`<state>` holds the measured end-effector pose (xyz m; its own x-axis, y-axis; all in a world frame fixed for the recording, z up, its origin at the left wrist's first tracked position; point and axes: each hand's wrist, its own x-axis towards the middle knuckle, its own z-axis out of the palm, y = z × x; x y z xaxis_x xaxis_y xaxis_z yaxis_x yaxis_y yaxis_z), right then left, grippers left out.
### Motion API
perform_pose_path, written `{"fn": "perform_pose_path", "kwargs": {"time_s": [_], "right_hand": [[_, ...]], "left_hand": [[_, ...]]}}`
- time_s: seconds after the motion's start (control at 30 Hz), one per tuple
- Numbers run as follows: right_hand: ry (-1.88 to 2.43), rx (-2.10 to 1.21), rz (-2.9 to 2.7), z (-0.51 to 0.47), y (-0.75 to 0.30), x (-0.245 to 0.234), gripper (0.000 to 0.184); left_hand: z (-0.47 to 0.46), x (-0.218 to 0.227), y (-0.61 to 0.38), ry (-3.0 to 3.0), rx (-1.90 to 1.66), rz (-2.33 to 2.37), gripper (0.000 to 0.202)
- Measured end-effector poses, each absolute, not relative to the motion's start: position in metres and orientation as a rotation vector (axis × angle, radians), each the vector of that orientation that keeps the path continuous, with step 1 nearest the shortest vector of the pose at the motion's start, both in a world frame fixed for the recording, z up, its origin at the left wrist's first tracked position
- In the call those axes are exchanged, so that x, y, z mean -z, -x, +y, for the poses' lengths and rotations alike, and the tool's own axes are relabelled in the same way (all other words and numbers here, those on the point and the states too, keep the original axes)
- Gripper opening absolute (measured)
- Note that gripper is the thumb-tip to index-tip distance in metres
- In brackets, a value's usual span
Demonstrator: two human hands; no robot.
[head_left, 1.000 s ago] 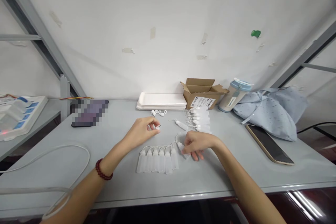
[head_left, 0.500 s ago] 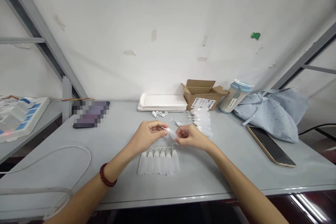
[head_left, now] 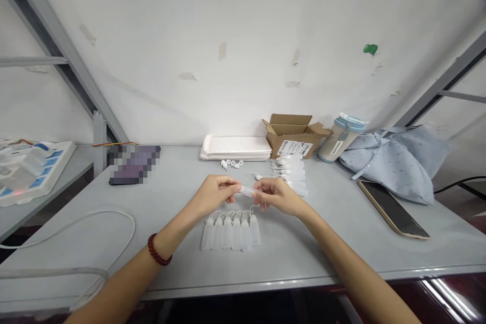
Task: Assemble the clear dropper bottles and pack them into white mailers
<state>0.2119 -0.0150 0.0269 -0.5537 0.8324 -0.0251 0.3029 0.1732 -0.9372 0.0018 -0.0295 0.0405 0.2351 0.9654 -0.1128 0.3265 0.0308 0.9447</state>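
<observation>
A small translucent squeeze bottle [head_left: 248, 191] is held almost level between both hands above the table. My left hand [head_left: 217, 194] pinches its white neck end with thumb and forefinger. Around the other end, the body, the fingers of my right hand [head_left: 276, 195] are closed. Below the hands stretches a row of several similar bottles [head_left: 227, 235] with white curved tubes at their tops. Beyond my right hand lies another group of bottles [head_left: 294, 174], partly covered by it. Several small white caps [head_left: 233, 163] sit behind the hands, and a loose white nozzle piece [head_left: 256, 177] is nearer.
At the back are a stack of white trays or sheets [head_left: 237, 148], an open cardboard box [head_left: 294, 136] and a tumbler [head_left: 341, 139]. A cloth bag [head_left: 391, 162] and a phone [head_left: 393, 210] are right. Leftward lie a pixelated dark object [head_left: 134, 164], a white cable [head_left: 129, 233] and a power strip [head_left: 41, 172].
The held bottle has swung from a downward slant to nearly level. My right hand has shifted its fingers around the body; my left hand stays nearly in place.
</observation>
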Motion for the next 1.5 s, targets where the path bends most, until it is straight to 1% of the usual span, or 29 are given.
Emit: {"fn": "perform_pose_path", "kwargs": {"time_s": [0.2,0.4,0.67,0.83,0.93,1.03,1.13,1.27,1.33,1.43,1.5], "right_hand": [[0.990,-1.427,-1.912,-0.015,-0.212,-0.029,0.036],[0.983,-1.411,-1.900,-0.017,-0.210,-0.029,0.035],[0.944,-1.391,-1.868,-0.017,-0.210,-0.027,0.031],[0.939,-1.409,-1.838,-0.017,-0.210,-0.029,0.033],[0.958,-1.405,-1.840,-0.017,-0.210,-0.029,0.034],[0.968,-1.393,-1.844,-0.017,-0.210,-0.028,0.036],[0.982,-1.380,-1.840,-0.016,-0.209,-0.027,0.039],[1.009,-1.359,-1.808,-0.015,-0.207,-0.026,0.044],[1.021,-1.330,-1.794,-0.015,-0.206,-0.027,0.045],[1.027,-1.287,-1.782,-0.015,-0.207,-0.028,0.045],[1.026,-1.270,-1.779,-0.015,-0.208,-0.029,0.045]], "left_hand": [[-0.026,-0.037,0.004,-1.317,-0.775,1.084,0.030],[-0.027,-0.038,0.004,-1.220,-0.715,1.071,0.029],[-0.031,-0.043,-0.001,-1.215,-0.642,1.115,0.043],[-0.029,-0.040,0.000,-1.297,-0.726,1.076,0.035],[-0.030,-0.040,-0.001,-1.400,-0.779,1.107,0.027],[-0.031,-0.040,-0.003,-1.496,-0.828,1.158,0.024],[-0.033,-0.039,-0.004,-1.525,-0.875,1.191,0.026],[-0.033,-0.038,-0.005,-1.497,-0.854,1.174,0.029],[-0.032,-0.038,-0.006,-1.472,-0.849,1.159,0.031],[-0.032,-0.039,-0.008,-1.419,-0.865,1.167,0.038],[-0.034,-0.041,-0.010,-1.389,-0.861,1.167,0.038]]}}
